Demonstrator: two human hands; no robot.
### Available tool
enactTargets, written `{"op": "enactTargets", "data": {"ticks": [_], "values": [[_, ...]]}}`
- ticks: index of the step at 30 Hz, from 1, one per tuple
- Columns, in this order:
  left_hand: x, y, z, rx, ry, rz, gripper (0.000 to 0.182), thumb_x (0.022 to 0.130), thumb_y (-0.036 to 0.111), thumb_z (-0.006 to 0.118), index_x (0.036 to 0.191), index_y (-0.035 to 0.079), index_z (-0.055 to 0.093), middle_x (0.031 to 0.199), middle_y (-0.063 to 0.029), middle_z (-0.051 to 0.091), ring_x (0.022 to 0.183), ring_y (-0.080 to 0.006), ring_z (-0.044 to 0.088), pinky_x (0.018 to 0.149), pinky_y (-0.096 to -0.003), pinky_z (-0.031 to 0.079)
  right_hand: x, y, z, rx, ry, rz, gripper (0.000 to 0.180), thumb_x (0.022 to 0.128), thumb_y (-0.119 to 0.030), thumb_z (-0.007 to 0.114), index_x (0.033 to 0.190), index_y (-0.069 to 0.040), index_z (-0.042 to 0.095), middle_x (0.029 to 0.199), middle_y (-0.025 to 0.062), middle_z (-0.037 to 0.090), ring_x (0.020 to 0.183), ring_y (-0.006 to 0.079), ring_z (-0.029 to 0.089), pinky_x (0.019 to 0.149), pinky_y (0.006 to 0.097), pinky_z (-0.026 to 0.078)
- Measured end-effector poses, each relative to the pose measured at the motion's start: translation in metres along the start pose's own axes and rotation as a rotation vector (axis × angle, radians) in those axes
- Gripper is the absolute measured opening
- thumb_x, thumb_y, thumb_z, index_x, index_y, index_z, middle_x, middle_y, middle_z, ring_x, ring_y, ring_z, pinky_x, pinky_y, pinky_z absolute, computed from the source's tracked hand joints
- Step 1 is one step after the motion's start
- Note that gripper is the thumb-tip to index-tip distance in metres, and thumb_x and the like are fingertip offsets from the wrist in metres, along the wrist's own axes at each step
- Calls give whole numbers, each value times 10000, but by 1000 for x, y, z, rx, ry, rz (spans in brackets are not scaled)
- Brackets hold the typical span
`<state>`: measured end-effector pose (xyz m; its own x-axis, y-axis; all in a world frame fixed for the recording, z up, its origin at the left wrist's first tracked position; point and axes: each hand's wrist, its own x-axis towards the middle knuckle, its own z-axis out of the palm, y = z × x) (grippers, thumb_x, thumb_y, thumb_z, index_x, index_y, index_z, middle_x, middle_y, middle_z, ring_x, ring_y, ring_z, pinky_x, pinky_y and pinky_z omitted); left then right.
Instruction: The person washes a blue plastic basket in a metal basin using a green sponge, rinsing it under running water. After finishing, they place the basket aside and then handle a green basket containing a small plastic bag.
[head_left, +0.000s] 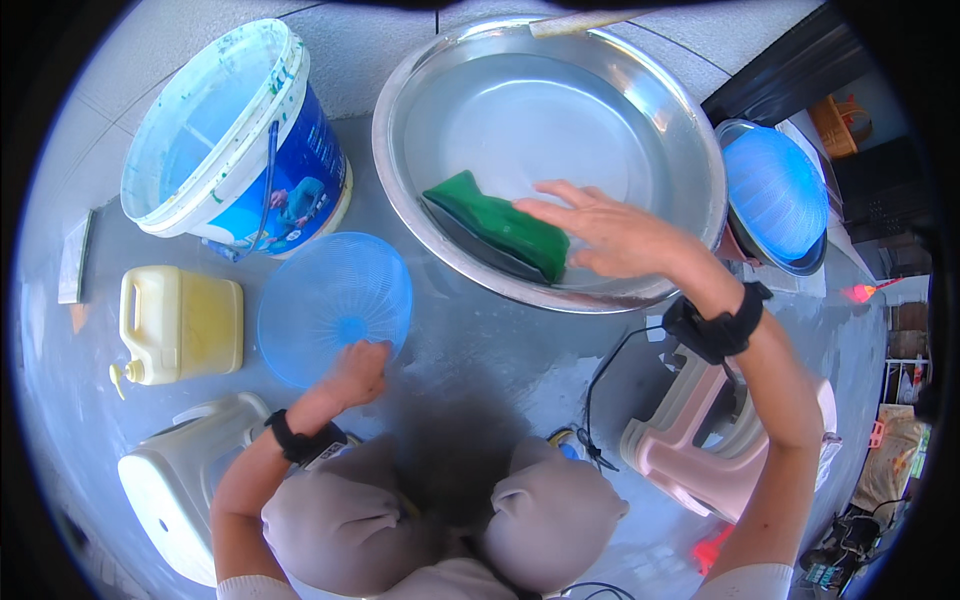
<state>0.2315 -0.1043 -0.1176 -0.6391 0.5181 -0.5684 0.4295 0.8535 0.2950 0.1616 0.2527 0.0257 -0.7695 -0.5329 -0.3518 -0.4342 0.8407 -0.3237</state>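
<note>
In the wide metal basin (390, 172), a glossy green packet-like thing (499, 225) lies against the near wall, at the water. My right hand (619, 232) reaches over the basin with its fingers spread. Its fingertips are at the right end of the green thing; I cannot tell whether they touch it. My left hand (356, 373) is curled at the near rim of a blue plastic mesh basket (330, 307), which has nothing visible inside. The fingertips of that hand are hidden, but it appears to grip the rim.
A white paint bucket (300, 172) stands behind the blue basket. To the left are a yellowish jug (195, 322) and a white plastic stool (165, 510). Pink stools (690, 465) and another blue mesh basket (780, 191) stand on the right. A wooden stick (577, 22) crosses the basin's far rim.
</note>
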Motion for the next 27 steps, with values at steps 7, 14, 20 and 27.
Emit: {"op": "enactTargets", "data": {"ticks": [7, 14, 20, 27], "values": [[-109, -24, -130, -564, 24, 92, 158, 795, -2, 585, 949, 21, 609, 832, -120, 678, 825, -268, 653, 715, -340, 480, 55, 2, 14, -33, -515, 3, 749, 767, 46, 452, 1468, -146, 272, 1508, 116, 237, 1348, 354, 311, 1078, 463, 322], [-218, -22, -167, -444, 890, 118, 446, 686, 114, 784, 1058, -54, 604, 905, -102, 607, 741, -185, 551, 664, -288, 428, 14, 25, 12, -128, -529, 204, 582, 760, -23, 509, 1337, -89, 472, 1295, 189, 440, 1164, 373, 478, 962, 434, 394], [-194, 27, -225, -957, 863, 260, 477, 660, 177, 736, 1039, -70, 587, 945, -123, 649, 849, -207, 615, 790, -304, 466, -10, 48, 15, 24, -357, 273, 489, 784, -78, 510, 1270, -96, 558, 1227, 196, 492, 1137, 369, 500, 954, 422, 398], [-30, 129, -242, -375, 347, 797, 203, 872, 17, 544, 1069, -15, 583, 927, -163, 673, 893, -283, 664, 776, -359, 513, -16, 42, 16, 22, -227, 361, 424, 768, -63, 509, 1182, -54, 601, 1162, 186, 598, 1060, 371, 563, 859, 426, 463]]}}
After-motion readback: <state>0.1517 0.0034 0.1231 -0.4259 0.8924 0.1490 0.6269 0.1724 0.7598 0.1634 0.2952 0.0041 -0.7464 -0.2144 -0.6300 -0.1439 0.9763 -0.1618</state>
